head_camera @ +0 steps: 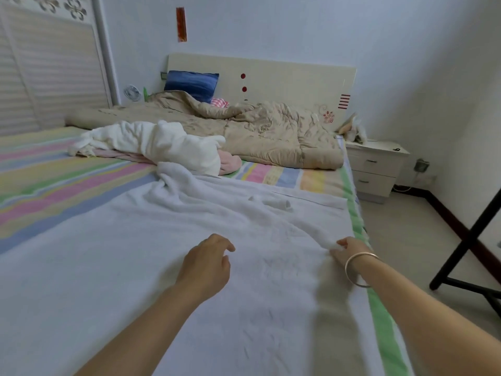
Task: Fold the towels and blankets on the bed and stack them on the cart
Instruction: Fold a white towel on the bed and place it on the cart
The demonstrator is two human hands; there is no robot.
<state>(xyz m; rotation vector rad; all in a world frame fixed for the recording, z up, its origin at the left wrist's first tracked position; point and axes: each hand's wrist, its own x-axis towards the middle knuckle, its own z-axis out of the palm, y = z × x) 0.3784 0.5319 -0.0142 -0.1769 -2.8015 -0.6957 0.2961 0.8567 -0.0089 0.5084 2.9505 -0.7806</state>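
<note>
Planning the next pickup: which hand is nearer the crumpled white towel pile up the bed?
Left. The left hand is nearer the camera than the crumpled white towel pile, slightly to its right; the right hand is farther right, pinching the spread towel at the bed's edge.

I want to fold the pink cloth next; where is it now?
In the head view, the pink cloth lies mid-bed, mostly under the crumpled white towel pile, just in front of the beige quilt.

The head camera looks down along the bed [54,185] (close above it) toward the headboard [284,82].
</note>
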